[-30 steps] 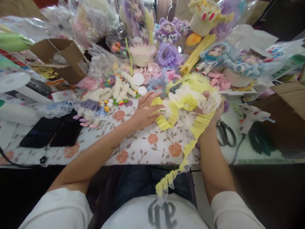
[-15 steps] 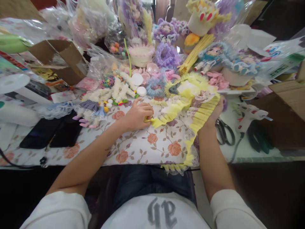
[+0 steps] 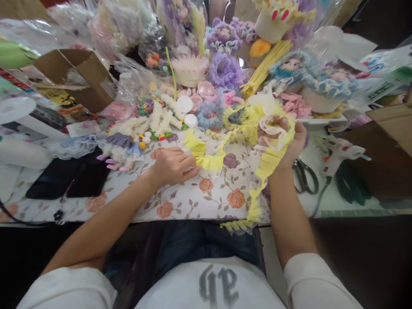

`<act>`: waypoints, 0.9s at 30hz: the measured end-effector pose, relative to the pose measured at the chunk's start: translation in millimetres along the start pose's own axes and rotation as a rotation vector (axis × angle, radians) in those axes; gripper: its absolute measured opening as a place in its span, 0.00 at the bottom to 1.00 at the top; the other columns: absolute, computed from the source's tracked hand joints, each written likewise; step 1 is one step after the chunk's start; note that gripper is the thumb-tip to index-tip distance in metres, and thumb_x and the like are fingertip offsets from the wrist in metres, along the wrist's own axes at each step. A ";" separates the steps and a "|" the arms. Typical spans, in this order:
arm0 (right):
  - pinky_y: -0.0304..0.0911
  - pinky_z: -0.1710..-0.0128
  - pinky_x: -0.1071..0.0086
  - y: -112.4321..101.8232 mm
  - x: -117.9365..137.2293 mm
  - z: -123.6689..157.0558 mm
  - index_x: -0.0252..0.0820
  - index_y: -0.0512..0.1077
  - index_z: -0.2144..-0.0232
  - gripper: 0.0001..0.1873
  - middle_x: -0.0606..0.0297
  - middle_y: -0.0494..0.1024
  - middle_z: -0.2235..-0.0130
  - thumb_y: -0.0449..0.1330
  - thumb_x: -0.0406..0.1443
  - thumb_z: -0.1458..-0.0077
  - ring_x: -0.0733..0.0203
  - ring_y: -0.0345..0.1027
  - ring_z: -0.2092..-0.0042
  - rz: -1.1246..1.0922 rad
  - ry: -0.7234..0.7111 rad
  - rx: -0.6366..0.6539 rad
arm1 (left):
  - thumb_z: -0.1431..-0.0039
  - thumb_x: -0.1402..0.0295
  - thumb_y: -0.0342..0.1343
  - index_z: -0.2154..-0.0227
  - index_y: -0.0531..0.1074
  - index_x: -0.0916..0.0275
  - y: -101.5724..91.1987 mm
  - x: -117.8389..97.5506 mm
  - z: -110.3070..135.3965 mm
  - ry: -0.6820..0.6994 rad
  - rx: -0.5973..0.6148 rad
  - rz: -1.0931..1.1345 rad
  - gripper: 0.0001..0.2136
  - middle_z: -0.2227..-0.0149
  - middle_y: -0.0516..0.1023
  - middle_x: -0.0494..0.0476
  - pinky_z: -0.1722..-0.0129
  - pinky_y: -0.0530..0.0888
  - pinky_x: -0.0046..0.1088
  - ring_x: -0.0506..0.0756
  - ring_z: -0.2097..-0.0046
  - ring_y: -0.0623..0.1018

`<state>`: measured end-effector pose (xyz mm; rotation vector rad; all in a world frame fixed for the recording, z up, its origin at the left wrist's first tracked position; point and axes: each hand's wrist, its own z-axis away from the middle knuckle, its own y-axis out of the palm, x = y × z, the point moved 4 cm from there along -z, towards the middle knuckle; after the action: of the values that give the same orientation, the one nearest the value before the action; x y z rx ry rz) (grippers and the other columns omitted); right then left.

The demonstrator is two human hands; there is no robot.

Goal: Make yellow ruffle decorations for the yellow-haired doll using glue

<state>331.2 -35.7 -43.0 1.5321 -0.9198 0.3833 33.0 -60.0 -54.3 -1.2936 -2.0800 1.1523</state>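
Note:
A long yellow pleated ribbon with white lace edging runs across the floral tablecloth and hangs over its front edge. My left hand rests on the cloth with fingers pinched on one end of the ribbon. My right hand is raised a little and closed around a gathered bunch of the same ribbon and lace. Between the hands the ribbon loops back toward a yellow ruffled piece.
Scissors and a white glue gun lie right of my right hand. Two black phones lie at the left. A doll in parts, beads, dolls and ruffled craft pieces crowd the back. An open cardboard box stands back left.
My left hand has drawn the ribbon end left and toward me along the cloth. My right hand has lifted its bunch, and the hanging tail has been pulled up to the table edge.

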 end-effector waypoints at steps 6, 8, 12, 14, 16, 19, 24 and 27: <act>0.62 0.57 0.53 -5.4 5.4 -2.6 0.53 0.65 0.78 0.17 0.62 0.71 0.73 0.54 0.56 0.50 0.48 0.67 0.59 0.366 -0.046 -0.050 | 0.46 0.72 0.55 0.68 0.76 0.58 -9.5 1.5 -1.4 0.007 -0.239 -0.077 0.06 0.73 0.79 0.54 0.68 0.74 0.32 0.54 0.72 0.76; 0.64 0.64 0.56 -6.2 -0.5 -5.7 0.51 0.63 0.79 0.18 0.64 0.67 0.75 0.56 0.54 0.51 0.53 0.66 0.67 0.461 -0.028 -0.059 | 0.45 0.73 0.53 0.69 0.76 0.58 -10.7 5.0 -5.2 -0.100 -0.266 -0.037 0.07 0.68 0.81 0.57 0.66 0.74 0.33 0.55 0.68 0.78; 0.59 0.75 0.66 0.7 -21.2 -4.4 0.47 0.67 0.75 0.06 0.70 0.66 0.77 0.59 0.42 0.55 0.63 0.58 0.76 0.526 0.087 -0.056 | 0.39 0.74 0.49 0.70 0.75 0.59 -15.0 -0.8 -13.0 -0.235 -0.326 0.181 0.10 0.66 0.81 0.58 0.62 0.75 0.32 0.54 0.64 0.79; 0.55 0.76 0.69 5.1 -25.8 -1.6 0.46 0.66 0.75 0.04 0.70 0.65 0.77 0.58 0.38 0.57 0.65 0.55 0.77 0.542 0.055 -0.051 | 0.37 0.73 0.50 0.67 0.76 0.60 -12.3 -11.8 -20.3 -0.197 -0.251 0.280 0.09 0.64 0.82 0.58 0.60 0.76 0.31 0.54 0.62 0.80; 0.54 0.77 0.68 5.7 -25.6 -0.4 0.47 0.62 0.79 0.06 0.70 0.61 0.78 0.57 0.38 0.56 0.64 0.53 0.77 0.557 -0.009 -0.049 | 0.36 0.70 0.53 0.62 0.77 0.61 -3.1 -24.8 -28.7 -0.112 -0.070 0.382 0.08 0.60 0.82 0.60 0.55 0.76 0.34 0.56 0.57 0.80; 0.50 0.78 0.66 1.2 -22.8 -2.7 0.49 0.54 0.81 0.13 0.71 0.52 0.82 0.54 0.42 0.52 0.62 0.47 0.79 0.582 -0.064 -0.021 | 0.38 0.61 0.60 0.59 0.79 0.62 16.5 -38.8 -36.1 -0.014 0.264 0.537 0.11 0.57 0.81 0.63 0.51 0.74 0.36 0.59 0.54 0.79; 0.51 0.77 0.65 1.9 -18.3 -6.1 0.49 0.53 0.80 0.19 0.69 0.52 0.81 0.48 0.50 0.43 0.61 0.49 0.79 0.708 -0.149 0.021 | 0.45 0.59 0.67 0.68 0.80 0.62 28.4 -35.8 -36.6 -0.044 0.423 0.650 0.11 0.63 0.77 0.60 0.58 0.73 0.32 0.56 0.61 0.77; 0.53 0.76 0.66 8.6 -16.3 -1.2 0.49 0.60 0.77 0.20 0.70 0.55 0.81 0.48 0.52 0.40 0.62 0.50 0.79 0.765 -0.210 -0.017 | 0.40 0.61 0.63 0.72 0.78 0.62 20.7 -25.5 -34.5 -0.143 0.377 0.800 0.10 0.63 0.78 0.59 0.57 0.73 0.31 0.54 0.61 0.78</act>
<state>315.0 -28.7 -48.5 1.1672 -1.6660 0.7598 80.4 -63.2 -50.4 -1.9384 -1.3110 1.8900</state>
